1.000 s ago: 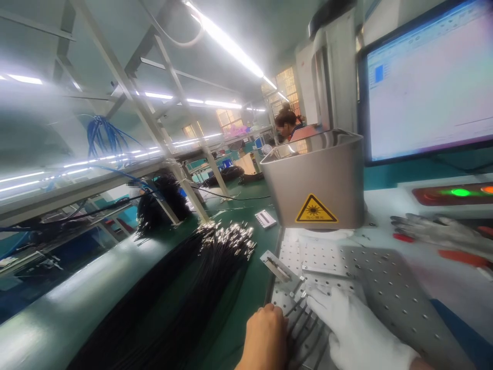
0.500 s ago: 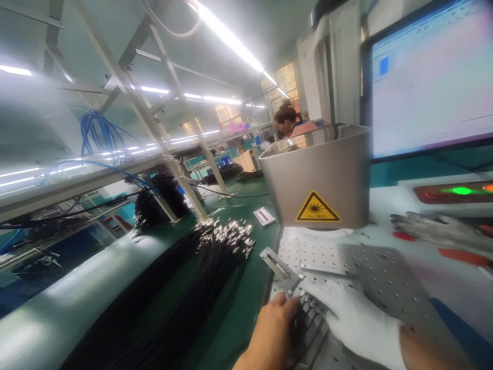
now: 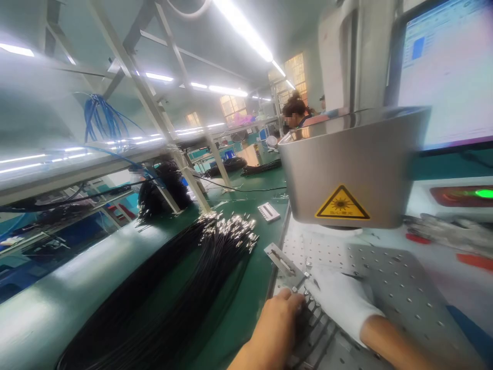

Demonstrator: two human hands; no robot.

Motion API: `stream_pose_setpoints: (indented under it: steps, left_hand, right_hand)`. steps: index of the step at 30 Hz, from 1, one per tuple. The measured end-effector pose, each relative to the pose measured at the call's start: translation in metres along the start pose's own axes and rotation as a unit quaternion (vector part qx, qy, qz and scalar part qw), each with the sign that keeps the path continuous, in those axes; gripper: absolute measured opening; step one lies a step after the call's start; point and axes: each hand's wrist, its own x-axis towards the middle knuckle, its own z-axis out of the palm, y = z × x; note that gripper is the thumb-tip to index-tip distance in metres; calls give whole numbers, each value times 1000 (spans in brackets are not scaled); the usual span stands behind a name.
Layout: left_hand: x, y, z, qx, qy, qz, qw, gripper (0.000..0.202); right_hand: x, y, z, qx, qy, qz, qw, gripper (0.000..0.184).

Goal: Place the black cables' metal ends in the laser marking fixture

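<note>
Presently, my bare left hand is lying curled at the left of a row of thin black cables with silver metal ends, while my white-gloved right hand is flanking those ends from the right; whether either is clamping them, I cannot tell. The cables are lying between my hands over a grey perforated metal plate, their long axes running forward from my body, and a flat silver slotted metal bracket is sitting just beyond the ends, ahead and leftward.
</note>
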Motion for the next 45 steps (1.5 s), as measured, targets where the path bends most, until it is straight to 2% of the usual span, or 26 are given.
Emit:
stream_pose_setpoints:
  steps: [3,7,10,14,18,21,25,27,32,35,39,41,43,45]
  left_hand:
    - [1,-2,3,-32,5,16,999,39]
    - [2,2,2,-13,-11,24,1000,41]
    - [1,4,1,3,-20,26,999,44]
    - [1,6,-3,46,-28,26,998,42]
    - [2,9,-11,94,-10,22,995,32]
    - [0,16,-10,73,18,62,995,31]
    - [-4,27,-5,8,-26,135,990,35]
    - [-3,32,-4,4,-51,142,989,38]
    - [4,35,-3,65,-69,146,985,39]
    - [6,34,-2,74,-67,156,983,37]
    - [5,34,2,46,-25,152,987,35]
    - [4,36,7,29,-8,177,984,36]
    - [3,39,11,23,-25,201,979,37]
    - [1,44,14,24,-55,195,979,39]
  right_hand:
    - [-1,-3,-3,-27,-11,4,1000,27]
    - [-4,-5,-5,-61,-16,5,998,27]
    - [-3,-5,-2,-51,-8,5,999,27]
    - [0,-1,4,-31,4,-28,999,31]
    - [-1,16,5,14,20,-67,997,33]
    - [-10,37,7,51,42,-69,995,37]
    - [-24,55,18,152,111,-70,980,40]
    - [-27,56,23,200,143,-88,965,40]
    - [-21,51,29,240,185,-129,944,40]
    - [-19,51,28,267,189,-107,939,38]
    - [-23,51,22,327,214,-92,916,34]
    - [-25,51,20,342,227,-89,907,33]
    - [-26,50,18,338,226,-82,910,33]
    - [-26,49,18,332,213,-71,916,35]
